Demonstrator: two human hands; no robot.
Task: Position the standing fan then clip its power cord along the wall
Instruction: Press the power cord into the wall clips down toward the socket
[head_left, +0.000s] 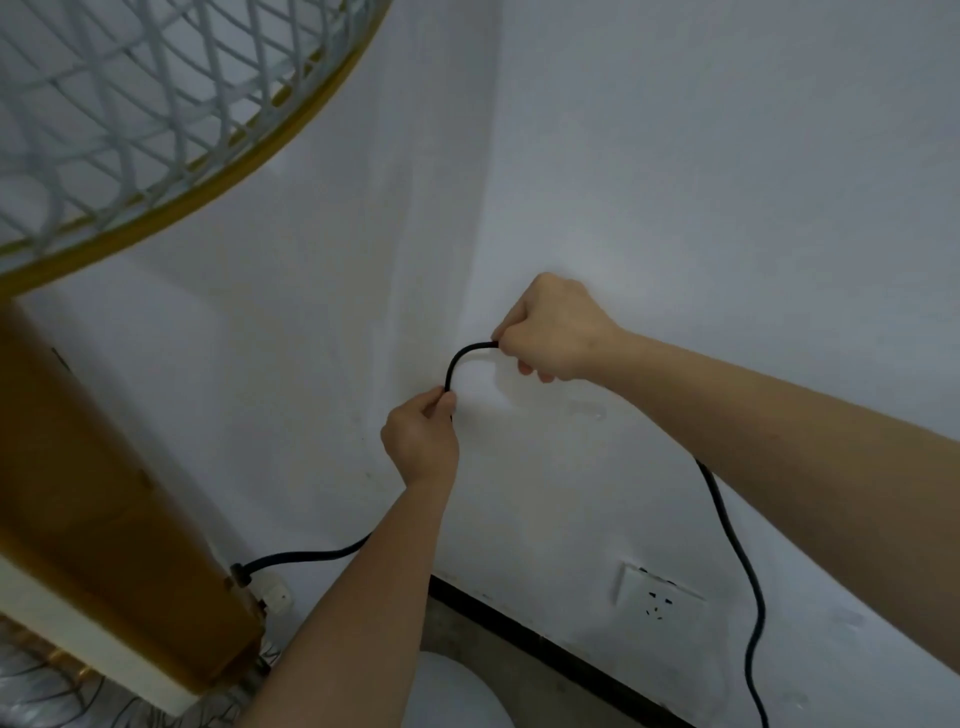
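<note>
The standing fan (104, 467) fills the left side, with a gold body and a white grille (130, 104) ringed in gold at the top left. Its black power cord (462, 358) leaves the fan's base at the lower left, passes behind my left forearm, arches between my hands against the white wall, and hangs down on the right past the frame's bottom edge. My left hand (421, 441) pinches the cord low near the room corner. My right hand (556, 332) is closed on the cord higher up, pressed to the wall. No clip can be made out under my hands.
A white wall socket (657, 597) sits low on the right wall above a black skirting strip (545, 649). The fan's round white base (457, 696) lies on the grey floor at the bottom. The two white walls meet in a corner (483, 156) just left of my hands.
</note>
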